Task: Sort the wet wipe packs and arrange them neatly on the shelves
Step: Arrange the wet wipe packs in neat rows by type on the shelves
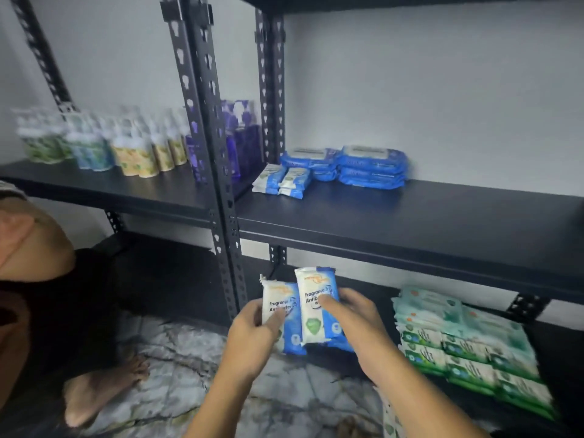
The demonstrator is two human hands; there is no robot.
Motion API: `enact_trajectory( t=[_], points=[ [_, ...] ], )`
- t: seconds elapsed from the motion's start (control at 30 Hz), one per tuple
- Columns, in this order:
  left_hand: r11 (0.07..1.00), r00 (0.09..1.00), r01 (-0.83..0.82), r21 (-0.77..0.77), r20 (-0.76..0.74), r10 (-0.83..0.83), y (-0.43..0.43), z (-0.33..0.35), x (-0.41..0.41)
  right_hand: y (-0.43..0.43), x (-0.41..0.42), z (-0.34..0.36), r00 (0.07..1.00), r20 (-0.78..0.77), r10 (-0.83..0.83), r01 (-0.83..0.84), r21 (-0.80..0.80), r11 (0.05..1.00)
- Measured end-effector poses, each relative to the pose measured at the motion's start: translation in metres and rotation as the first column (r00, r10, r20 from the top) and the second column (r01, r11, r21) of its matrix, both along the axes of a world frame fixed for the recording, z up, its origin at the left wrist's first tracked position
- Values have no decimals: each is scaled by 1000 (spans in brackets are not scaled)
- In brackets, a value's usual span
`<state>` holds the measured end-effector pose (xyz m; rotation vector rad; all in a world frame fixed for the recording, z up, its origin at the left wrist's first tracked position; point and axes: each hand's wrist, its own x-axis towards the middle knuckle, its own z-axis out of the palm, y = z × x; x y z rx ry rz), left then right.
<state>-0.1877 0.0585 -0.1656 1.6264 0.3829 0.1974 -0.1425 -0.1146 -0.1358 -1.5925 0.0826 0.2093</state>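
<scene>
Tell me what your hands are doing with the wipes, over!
Left hand grips the left pack, right hand the right pack. Matching packs lie on the middle shelf. Nothing blocks the way up.

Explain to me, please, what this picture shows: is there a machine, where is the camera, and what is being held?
There is no machine here. One camera, worn on a person's head, looks down, so both arms entering from below are that person's own. The left hand holds a white-and-blue wipe pack; the right hand holds a second pack. On the middle shelf lie small matching packs beside stacked large blue packs. Green packs lie on the lower shelf. Bottles stand on the left shelf. Another person sits at the left edge.
</scene>
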Motion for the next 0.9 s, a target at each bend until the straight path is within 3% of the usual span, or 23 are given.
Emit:
enact_trajectory(
  t=[0.13, 0.37, 0.67, 0.9],
  points=[
    [999, 990, 45, -2, 133, -44, -12, 58, 11, -20, -2, 57, 996, 93, -3, 0, 31, 1000],
    [993, 971, 114, 32, 207, -118, -35, 116, 39, -43, 21, 114, 978, 209, -11, -2, 61, 998],
    [956, 982, 93, 278, 136, -135, -42, 140, 126, -55, 112, 108, 959, 234, -160, 148, 69, 987],
    [892, 989, 145, 428, -68, -128, -34, 132, 202, -42, 169, 90, 964, 214, -156, 184, -116, 976]
  ],
)
